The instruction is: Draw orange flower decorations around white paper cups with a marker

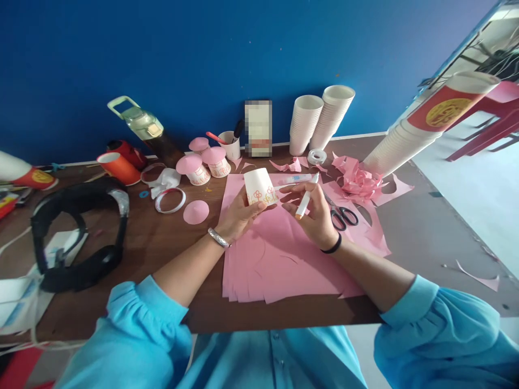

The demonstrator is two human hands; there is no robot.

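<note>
My left hand point(242, 213) is wrapped round an upside-down white paper cup point(257, 182) with orange flowers and grass drawn near its rim. A white marker pen point(305, 203) with an orange end is held between the fingers of my right hand point(314, 213), just right of the cup. Both hands are over a stack of pink paper sheets point(279, 259). Black-handled scissors point(344, 218) lie by my right hand, partly covered. Left of my left hand rests a pink paper cone point(196, 212). Beyond it stand several decorated cups point(199, 175) topped with pink cones.
Tall stacks of white cups point(304, 127) stand against the blue wall; another stack point(409, 140) leans at the right. Crumpled pink scraps point(359, 181) lie nearby. A bottle point(150, 127), tape roll point(170, 200), pen cup point(231, 146) and black headset-like band point(81, 270) occupy the left and back.
</note>
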